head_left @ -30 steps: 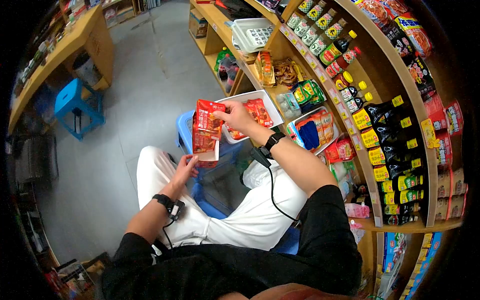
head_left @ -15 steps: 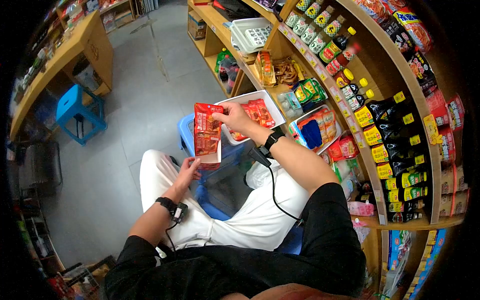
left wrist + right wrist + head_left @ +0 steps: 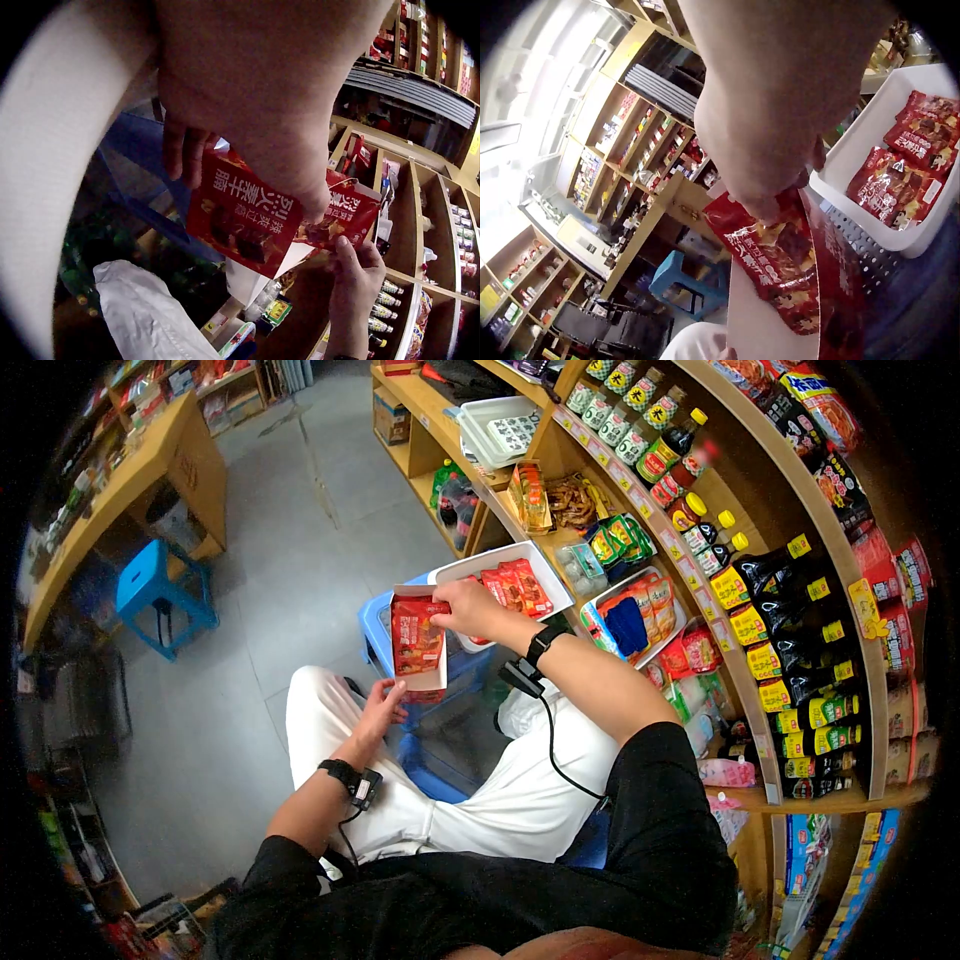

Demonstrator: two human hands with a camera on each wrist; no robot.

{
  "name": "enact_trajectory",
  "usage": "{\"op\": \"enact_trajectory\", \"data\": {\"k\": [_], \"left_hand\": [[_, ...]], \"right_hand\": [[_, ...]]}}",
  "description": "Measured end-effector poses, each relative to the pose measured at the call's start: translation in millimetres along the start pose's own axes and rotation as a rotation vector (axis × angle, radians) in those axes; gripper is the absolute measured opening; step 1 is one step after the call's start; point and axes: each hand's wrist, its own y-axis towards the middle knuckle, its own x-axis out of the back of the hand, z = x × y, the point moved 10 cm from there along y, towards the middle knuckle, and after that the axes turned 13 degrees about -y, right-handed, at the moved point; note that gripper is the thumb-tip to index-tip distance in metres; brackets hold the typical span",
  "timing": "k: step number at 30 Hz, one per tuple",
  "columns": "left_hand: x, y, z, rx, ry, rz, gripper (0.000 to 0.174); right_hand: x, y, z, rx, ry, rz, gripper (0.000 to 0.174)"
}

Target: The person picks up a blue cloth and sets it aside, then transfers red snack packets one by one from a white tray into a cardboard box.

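My right hand (image 3: 468, 610) pinches the upper end of a red snack packet (image 3: 416, 635). The packet lies inside an open box with red printed outer sides and a white interior (image 3: 430, 678). In the right wrist view the packet (image 3: 769, 262) shows between the box's white inner wall and its red side. My left hand (image 3: 382, 708) holds the box at its near end. The left wrist view shows the box's printed red face (image 3: 244, 214) between the left thumb and fingers, with the right hand (image 3: 356, 285) at the far end.
A white tray (image 3: 558, 582) with several red packets stands beside the box, over a blue stool (image 3: 372, 628). On the right, shelves hold sauce bottles (image 3: 755, 625) and a second tray of packets (image 3: 655, 610). Another blue stool (image 3: 150, 585) stands on the floor at left.
The right hand has moved slightly down, toward me, and the packet has slid deeper into the box. The box's far end now shows around the packet. The left hand stays at the near end.
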Motion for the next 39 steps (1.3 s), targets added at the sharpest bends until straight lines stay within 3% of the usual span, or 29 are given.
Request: {"op": "enact_trajectory", "data": {"k": [15, 17, 21, 23, 39], "left_hand": [[-6, -9, -9, -0.004, -0.025, -0.005, 0.071], [-11, -14, -13, 0.013, 0.018, 0.004, 0.061], [-8, -10, -9, 0.017, 0.019, 0.009, 0.061], [-5, -7, -8, -0.012, 0.002, -0.004, 0.071], [-6, -8, -8, 0.001, -0.004, 0.001, 0.073]], "right_hand": [[-15, -1, 1, -0.082, -0.098, 0.249, 0.026], [-20, -2, -2, -0.082, -0.091, 0.24, 0.026], [-25, -1, -2, -0.086, -0.079, 0.277, 0.027], [-22, -1, 1, -0.084, -0.08, 0.267, 0.027], [-19, -3, -2, -0.092, -0.048, 0.227, 0.024]]}}
